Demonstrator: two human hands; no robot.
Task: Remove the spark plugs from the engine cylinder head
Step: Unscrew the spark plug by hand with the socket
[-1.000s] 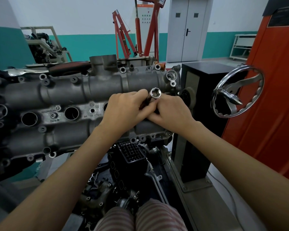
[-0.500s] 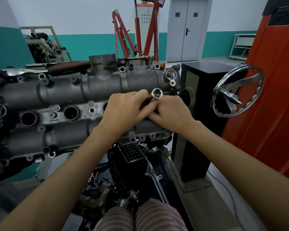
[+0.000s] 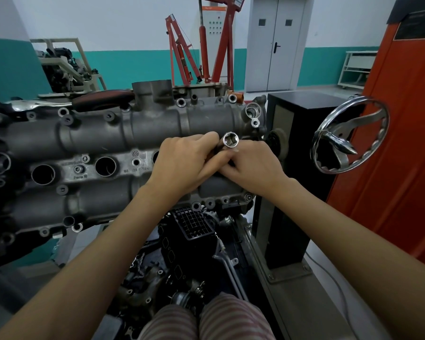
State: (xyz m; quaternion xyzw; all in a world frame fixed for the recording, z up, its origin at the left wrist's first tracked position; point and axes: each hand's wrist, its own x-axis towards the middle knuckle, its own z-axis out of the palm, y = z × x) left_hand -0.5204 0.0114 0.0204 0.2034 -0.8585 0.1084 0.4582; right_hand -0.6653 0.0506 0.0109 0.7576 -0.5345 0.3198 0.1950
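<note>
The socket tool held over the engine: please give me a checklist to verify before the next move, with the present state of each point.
1. Both hands hold the tool: ok. The left hand and the right hand are curled around the socket tool, close together.
2. Open end of the tool is free: ok, it faces the camera and looks empty.
3. Lower end is seated in a plug hole: cannot tell, the hands hide it.
4. A spark plug is in the tool: cannot tell.
5. Other plug holes on the engine head are free: ok, two open holes show left of the hands.
6. Chrome handwheel stays apart from the right arm: ok.
</note>
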